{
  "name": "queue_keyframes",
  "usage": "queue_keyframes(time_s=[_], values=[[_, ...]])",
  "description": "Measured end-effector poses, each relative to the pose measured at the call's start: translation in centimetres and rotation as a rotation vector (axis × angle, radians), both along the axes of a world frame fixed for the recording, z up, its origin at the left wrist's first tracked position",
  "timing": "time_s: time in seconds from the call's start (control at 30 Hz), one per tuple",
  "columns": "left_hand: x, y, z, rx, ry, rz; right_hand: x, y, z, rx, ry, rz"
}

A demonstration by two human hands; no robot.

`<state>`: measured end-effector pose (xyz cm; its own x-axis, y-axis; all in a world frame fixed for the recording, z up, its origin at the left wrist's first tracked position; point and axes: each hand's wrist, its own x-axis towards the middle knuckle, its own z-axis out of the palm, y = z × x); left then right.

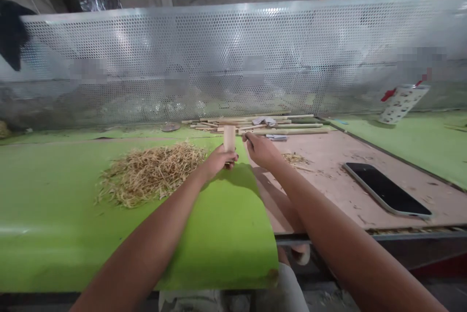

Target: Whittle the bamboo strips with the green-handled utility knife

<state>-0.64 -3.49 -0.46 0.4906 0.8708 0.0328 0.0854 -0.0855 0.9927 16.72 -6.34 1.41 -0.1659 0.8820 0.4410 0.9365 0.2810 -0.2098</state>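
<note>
My left hand [221, 160] is closed around the lower part of a pale, flat wooden-looking piece [229, 138], which stands upright from the fingers. Just to its right, my right hand [263, 150] has its fingers pinched together; whatever they may hold is too small or hidden to name. Behind both hands lies a row of thin, pale sticks [299, 131]. A pile of dry, tan shredded strands [151, 173] rests on the green sheet [222, 224], left of my left hand.
A perforated metal screen [204, 59] runs along the table's back. On the pinkish board [321, 151] at right lie a phone [388, 189] and a few scattered shavings [297, 159]. A patterned tumbler [403, 104] with a red straw stands at the back right.
</note>
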Motion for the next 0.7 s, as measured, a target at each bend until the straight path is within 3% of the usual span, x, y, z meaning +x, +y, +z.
queue_keyframes(time_s=[0.27,0.37,0.7], values=[[-0.6,0.3,0.2,0.258,0.279,0.045,-2.0,-0.2,-0.5,-0.168,-0.393,-0.015],[-0.4,0.3,0.2,0.329,0.346,0.123,-2.3,0.0,-0.7,-0.164,-0.403,-0.028],[-0.1,0.4,-0.5,0.300,0.258,0.154,-3.3,0.1,-1.5,-0.121,-0.327,-0.114]])
